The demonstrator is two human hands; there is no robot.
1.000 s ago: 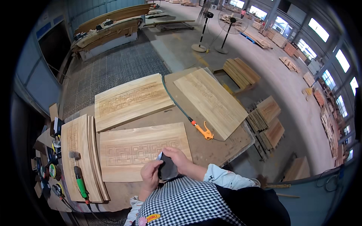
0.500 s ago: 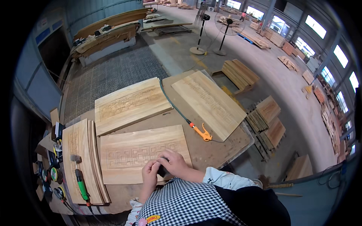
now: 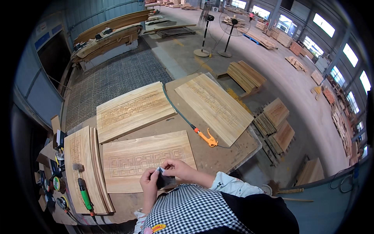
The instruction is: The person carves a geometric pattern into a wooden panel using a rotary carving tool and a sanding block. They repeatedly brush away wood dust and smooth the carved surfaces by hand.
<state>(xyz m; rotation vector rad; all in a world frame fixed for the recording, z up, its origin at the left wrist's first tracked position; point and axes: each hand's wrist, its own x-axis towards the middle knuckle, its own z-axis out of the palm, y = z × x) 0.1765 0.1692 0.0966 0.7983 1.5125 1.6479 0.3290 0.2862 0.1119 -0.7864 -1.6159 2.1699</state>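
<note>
My left hand (image 3: 150, 180) and my right hand (image 3: 175, 168) pinch a dark sheet, apparently sandpaper (image 3: 166, 180), with a pale upper edge. They are over the lower part of a carved wooden panel (image 3: 148, 146) lying flat on the worktable (image 3: 206, 160). Left of it, a green-bodied rotary tool with a fuzzy head (image 3: 85, 195) rests on stacked carved panels (image 3: 74, 144). Another carved panel (image 3: 132, 109) lies behind, and one (image 3: 213, 107) lies at the right. An orange air blow gun (image 3: 210, 138) on a green hose rests between the panels.
Several small tools and rolls (image 3: 58, 183) crowd the table's left end. Stacked boards (image 3: 243, 78) and panels (image 3: 278, 113) stand beyond the right edge. Two pedestal fans (image 3: 233, 22) and a cluttered bench (image 3: 105, 43) are at the back. A distant person (image 3: 251, 15) in pink is among timber piles.
Both hands have moved slightly, the left down and leftward, with the dark sheet still between them. The view has shifted a little.
</note>
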